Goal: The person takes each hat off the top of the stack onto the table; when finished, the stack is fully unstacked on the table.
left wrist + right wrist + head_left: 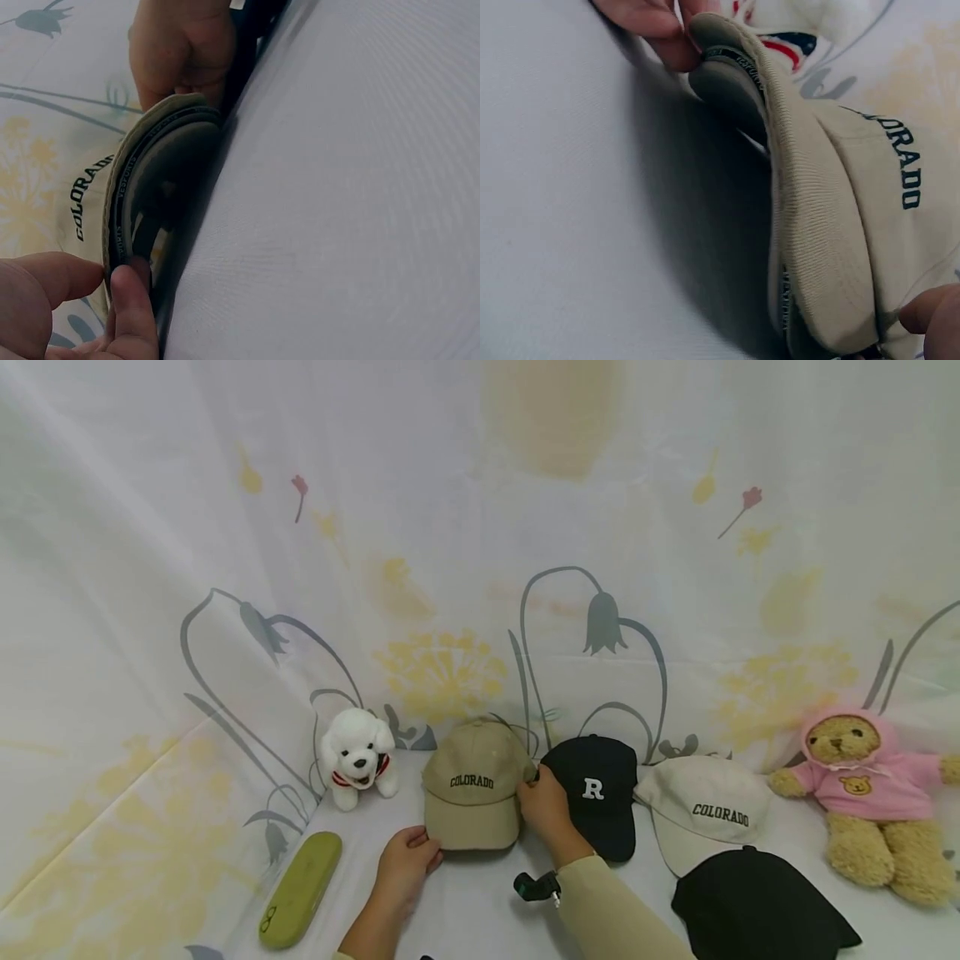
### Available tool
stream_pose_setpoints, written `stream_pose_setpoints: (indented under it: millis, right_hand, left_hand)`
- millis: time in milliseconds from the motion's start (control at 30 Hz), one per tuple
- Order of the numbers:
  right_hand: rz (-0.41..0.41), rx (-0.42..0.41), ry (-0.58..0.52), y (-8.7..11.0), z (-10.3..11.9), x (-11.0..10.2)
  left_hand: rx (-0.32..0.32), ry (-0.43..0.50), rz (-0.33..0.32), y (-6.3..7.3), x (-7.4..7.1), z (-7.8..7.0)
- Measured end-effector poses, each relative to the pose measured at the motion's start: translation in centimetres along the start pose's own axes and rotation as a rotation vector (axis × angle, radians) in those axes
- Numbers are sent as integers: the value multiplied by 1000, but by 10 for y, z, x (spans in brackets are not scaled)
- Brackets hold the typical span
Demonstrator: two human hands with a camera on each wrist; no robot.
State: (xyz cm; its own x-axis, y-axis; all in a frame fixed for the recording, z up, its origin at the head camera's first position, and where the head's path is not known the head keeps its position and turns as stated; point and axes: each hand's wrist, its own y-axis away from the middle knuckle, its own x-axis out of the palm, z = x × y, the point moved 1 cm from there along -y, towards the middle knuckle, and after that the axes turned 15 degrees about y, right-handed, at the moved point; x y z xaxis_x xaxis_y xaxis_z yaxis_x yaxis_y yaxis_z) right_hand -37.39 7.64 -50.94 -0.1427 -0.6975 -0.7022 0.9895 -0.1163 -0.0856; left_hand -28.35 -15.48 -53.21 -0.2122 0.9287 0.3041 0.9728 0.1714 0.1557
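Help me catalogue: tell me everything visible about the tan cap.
The tan cap looks like fabric: rounded crown, curved brim, dark COLORADO lettering, dark lettered band inside. Upright, it faces the head camera between a white toy dog and black R cap. The left hand pinches the brim; the right hand holds its side.

Gap between green case (300,890) and left hand (405,864); R cap (606,814) crowds right hand (546,810).
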Motion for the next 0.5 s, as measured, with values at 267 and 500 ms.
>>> stream_pose_setpoints:
  millis: [267, 500]
  right_hand:
    - [-5, 19, -70, -1, 1, 3]
    - [-4, 90, -202, 1, -2, 5]
  left_hand:
    - [14, 1, 13, 0, 0, -3]
    - [-18, -2, 8, 2, -2, -2]
